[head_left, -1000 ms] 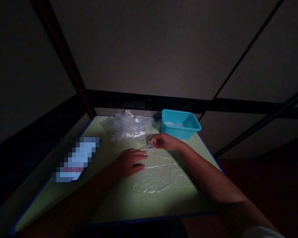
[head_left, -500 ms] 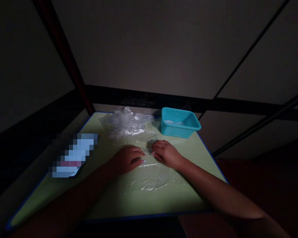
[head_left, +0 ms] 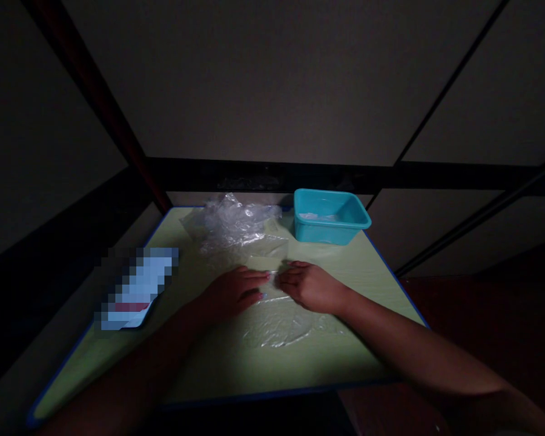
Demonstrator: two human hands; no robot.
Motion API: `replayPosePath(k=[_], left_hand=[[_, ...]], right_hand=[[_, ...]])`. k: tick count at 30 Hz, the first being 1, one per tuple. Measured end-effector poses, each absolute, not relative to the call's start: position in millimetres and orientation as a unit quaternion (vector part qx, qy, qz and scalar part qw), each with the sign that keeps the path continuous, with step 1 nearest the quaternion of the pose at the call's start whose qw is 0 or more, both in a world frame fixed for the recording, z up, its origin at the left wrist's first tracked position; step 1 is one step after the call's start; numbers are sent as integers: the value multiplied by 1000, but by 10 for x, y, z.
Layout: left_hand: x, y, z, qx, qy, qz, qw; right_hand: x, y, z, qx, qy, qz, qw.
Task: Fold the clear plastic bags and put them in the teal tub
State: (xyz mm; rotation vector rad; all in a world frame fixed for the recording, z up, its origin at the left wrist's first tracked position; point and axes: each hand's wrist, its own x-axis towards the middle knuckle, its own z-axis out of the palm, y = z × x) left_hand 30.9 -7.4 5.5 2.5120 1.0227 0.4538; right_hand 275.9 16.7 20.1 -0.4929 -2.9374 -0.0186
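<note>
A clear plastic bag (head_left: 277, 327) lies spread on the pale green table (head_left: 209, 369), its upper edge between my two hands. My left hand (head_left: 236, 292) rests at the left of that edge, fingers stretched out and thumb apart, fingertips touching the film. From the other side my right hand (head_left: 312, 287) lies over the bag with its fingers extended and angled down onto it. A small whitish bit shows between the fingertips, too dim to make out. The undersides of the right fingers are hidden.
Behind my hands sits a crumpled heap of clear plastic bags (head_left: 236, 221). A turquoise basket (head_left: 329, 233) with something white inside stands at the back right. A blurred-out phone-like device (head_left: 140, 290) lies at the left edge. A panelled wall (head_left: 263, 91) rises behind the table.
My right hand has flattened a little over the bag and its fingers reach further out. My left fingers have straightened slightly. The camera view has shifted a little.
</note>
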Motion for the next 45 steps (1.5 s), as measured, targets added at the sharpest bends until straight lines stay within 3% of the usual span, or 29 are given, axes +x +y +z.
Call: replayPosePath(k=[9,19,28,38,45], left_hand=[[280,-109,-9,914,369,105,135],[334,-180,-27,915,382,119,50],[327,-215,-64,920,371,7,128],[319,-211,-61,920,373,9,117],[323,-209,-40,920,376,-11,108]], right_hand=[[2926,-148,377,-273,-957,97,-5],[3018,-120,417,-208,-965,146,67],[3044,-141,284,-215,-950,226,13],[3068,-158,313,-215,-948,234,27],[3110,-277,419,-240,-929,266,-93]])
